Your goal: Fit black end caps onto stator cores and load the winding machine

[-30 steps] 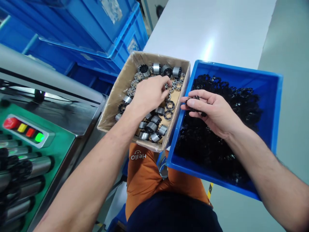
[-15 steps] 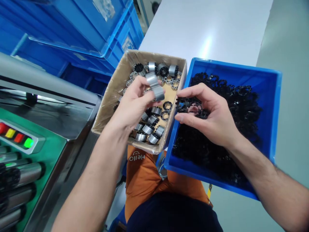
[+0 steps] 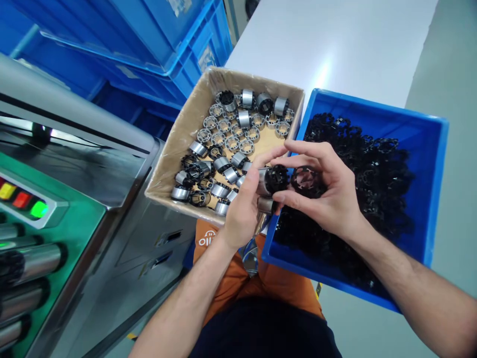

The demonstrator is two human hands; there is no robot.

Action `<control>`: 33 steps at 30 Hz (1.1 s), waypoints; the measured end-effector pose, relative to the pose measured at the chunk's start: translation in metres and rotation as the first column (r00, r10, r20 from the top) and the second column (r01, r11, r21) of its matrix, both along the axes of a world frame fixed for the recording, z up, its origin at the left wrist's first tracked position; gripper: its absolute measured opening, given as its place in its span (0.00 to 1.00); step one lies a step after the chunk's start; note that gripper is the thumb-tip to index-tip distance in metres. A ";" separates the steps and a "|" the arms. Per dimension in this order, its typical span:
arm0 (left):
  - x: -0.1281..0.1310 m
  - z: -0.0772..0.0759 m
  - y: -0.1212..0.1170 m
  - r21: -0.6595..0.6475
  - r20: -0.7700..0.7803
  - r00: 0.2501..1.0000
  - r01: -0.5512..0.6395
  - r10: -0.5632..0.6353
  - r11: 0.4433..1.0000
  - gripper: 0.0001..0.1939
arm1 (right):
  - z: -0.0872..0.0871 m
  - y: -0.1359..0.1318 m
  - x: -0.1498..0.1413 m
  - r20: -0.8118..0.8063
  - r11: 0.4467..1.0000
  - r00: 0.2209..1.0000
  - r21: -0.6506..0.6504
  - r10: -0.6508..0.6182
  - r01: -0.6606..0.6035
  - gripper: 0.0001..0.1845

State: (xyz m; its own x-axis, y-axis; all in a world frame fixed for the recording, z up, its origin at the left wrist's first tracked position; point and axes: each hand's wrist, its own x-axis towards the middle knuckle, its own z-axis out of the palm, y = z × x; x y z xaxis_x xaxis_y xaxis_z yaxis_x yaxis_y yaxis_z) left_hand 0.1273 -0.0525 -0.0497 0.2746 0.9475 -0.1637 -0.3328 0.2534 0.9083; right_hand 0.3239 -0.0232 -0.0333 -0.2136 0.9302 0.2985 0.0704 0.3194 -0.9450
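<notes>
My left hand is closed around silver metal cylinders, one showing a black slotted end, held over the gap between the two containers. My right hand pinches a black plastic ring right beside that cylinder's end, fingers touching the left hand. A cardboard box to the left holds several more silver cylinders. A blue bin to the right is filled with black plastic rings.
A machine with a green panel and red, yellow and green buttons stands at left, with steel rods below. Stacked blue crates lie behind the box. A white table stretches beyond. My orange-clad lap is beneath.
My left hand lifted cylinders out of the cardboard box and brought them down and right to meet my right hand, which came up from the bin with a black ring.
</notes>
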 end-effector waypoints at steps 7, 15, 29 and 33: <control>0.000 0.000 -0.002 0.062 0.014 0.999 -0.050 0.049 0.997 0.32 | -0.002 0.004 0.007 0.123 0.982 0.992 0.182 0.035 -0.058 0.26; 0.000 0.002 0.001 0.077 0.105 0.994 -0.023 0.015 0.997 0.30 | -0.001 0.002 0.007 0.135 0.968 0.989 0.236 0.054 -0.085 0.25; -0.002 0.006 -0.001 0.016 0.065 0.998 0.010 -0.011 1.000 0.28 | 0.006 0.001 0.012 0.186 0.978 0.978 0.162 0.098 -0.129 0.25; -0.002 0.007 -0.001 0.039 0.052 0.998 0.014 -0.016 0.999 0.28 | 0.007 0.001 0.015 0.246 0.982 0.967 0.157 0.065 -0.106 0.25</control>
State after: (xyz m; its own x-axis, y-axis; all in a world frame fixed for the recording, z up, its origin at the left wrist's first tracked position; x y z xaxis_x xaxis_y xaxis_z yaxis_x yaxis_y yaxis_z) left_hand 0.1251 -0.0532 -0.0428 0.2965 0.9484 -0.1120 -0.3768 0.2240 0.8988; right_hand 0.3391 -0.0219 -0.0265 -0.3742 0.8464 0.3790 0.2528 0.4863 -0.8364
